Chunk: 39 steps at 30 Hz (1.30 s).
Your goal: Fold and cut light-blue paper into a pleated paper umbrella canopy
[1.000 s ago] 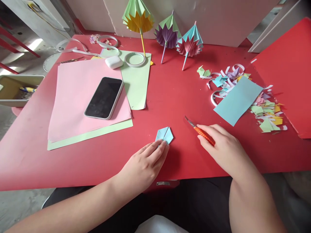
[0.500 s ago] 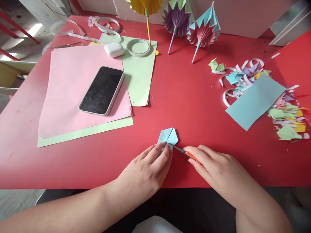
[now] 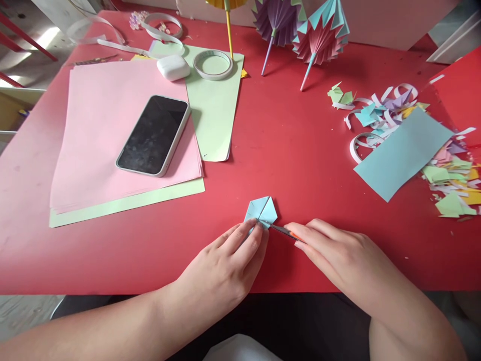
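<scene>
Just in front of me a small light-blue folded paper pentagon (image 3: 267, 210) lies on the red table, with crease lines meeting near its lower middle. My left hand (image 3: 229, 263) presses its fingertips on the paper's lower left part, pinning it. In my right hand (image 3: 334, 250) is a slim tool with a dark metal blade (image 3: 281, 230) and an orange handle, gripped between thumb and fingers. The blade points left, and its tip meets the paper near the left fingertips. Most of the handle is hidden in the palm, so the kind of tool is unclear.
Pink paper sheets (image 3: 90, 125) with a phone (image 3: 154, 135) on them lie at left, near a white case (image 3: 173, 67) and a tape roll (image 3: 213, 65). Paper umbrellas (image 3: 319, 42) stand behind. At right, a blue paper rectangle (image 3: 404, 154) rests on colourful scraps (image 3: 449, 175).
The view has shifted slightly. My right hand has rolled a little, so less of the orange handle shows. The left hand and blue paper keep about the same place.
</scene>
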Available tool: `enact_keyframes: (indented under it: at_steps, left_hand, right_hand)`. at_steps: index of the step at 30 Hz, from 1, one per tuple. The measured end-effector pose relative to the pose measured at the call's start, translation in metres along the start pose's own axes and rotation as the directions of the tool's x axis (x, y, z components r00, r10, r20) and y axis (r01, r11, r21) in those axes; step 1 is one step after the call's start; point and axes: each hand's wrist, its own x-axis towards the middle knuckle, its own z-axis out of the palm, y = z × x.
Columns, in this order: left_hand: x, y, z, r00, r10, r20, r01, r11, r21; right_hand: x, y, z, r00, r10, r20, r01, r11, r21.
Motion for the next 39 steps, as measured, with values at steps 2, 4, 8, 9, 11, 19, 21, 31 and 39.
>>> enact_keyframes:
  at_steps: [2,4,8,9,11,19,21,31,39]
  left_hand:
    - [0.0002,0.0004,-0.0005,1.000,-0.008,0.006,0.008,1.000,0.009]
    - [0.0007,0.0005,-0.0008,1.000,-0.011,0.001,0.011,1.000,0.008]
    - [0.0015,0.0001,-0.0006,1.000,-0.007,-0.029,0.007,1.000,-0.002]
    - [0.0016,0.0000,-0.0004,0.999,-0.005,-0.034,0.005,1.000,-0.003]
    - [0.0016,-0.0004,-0.0002,0.999,-0.001,-0.037,0.001,1.000,0.000]
    - [0.0007,-0.0014,-0.0009,0.999,0.038,0.021,-0.039,0.999,0.027]
    - [0.0011,-0.0014,-0.0014,0.999,0.039,0.027,-0.040,0.999,0.034]
    - [0.0049,0.0012,-0.0016,1.000,0.015,0.027,-0.017,0.999,0.049]
    - [0.0088,0.0070,-0.0046,0.996,-0.007,0.086,0.000,0.996,0.090]
  right_hand:
    - [0.0014,0.0000,-0.0018,1.000,-0.003,0.004,0.003,1.000,-0.005]
    - [0.0020,-0.0004,-0.0027,1.000,-0.007,0.008,0.007,1.000,-0.016]
    - [0.0020,-0.0012,-0.0022,1.000,-0.012,0.007,0.012,0.999,-0.030]
    - [0.0019,-0.0014,-0.0019,1.000,-0.012,0.007,0.012,0.999,-0.031]
    - [0.0019,-0.0017,-0.0018,1.000,-0.011,0.010,0.011,0.999,-0.032]
    - [0.0019,-0.0029,-0.0037,1.000,-0.003,0.017,0.004,1.000,-0.031]
    - [0.0017,-0.0026,-0.0029,1.000,0.001,0.021,-0.001,1.000,-0.026]
    - [0.0024,-0.0030,-0.0020,0.999,0.029,0.036,-0.029,0.999,-0.013]
    - [0.0042,-0.0031,-0.0038,0.999,0.028,0.029,-0.029,1.000,0.012]
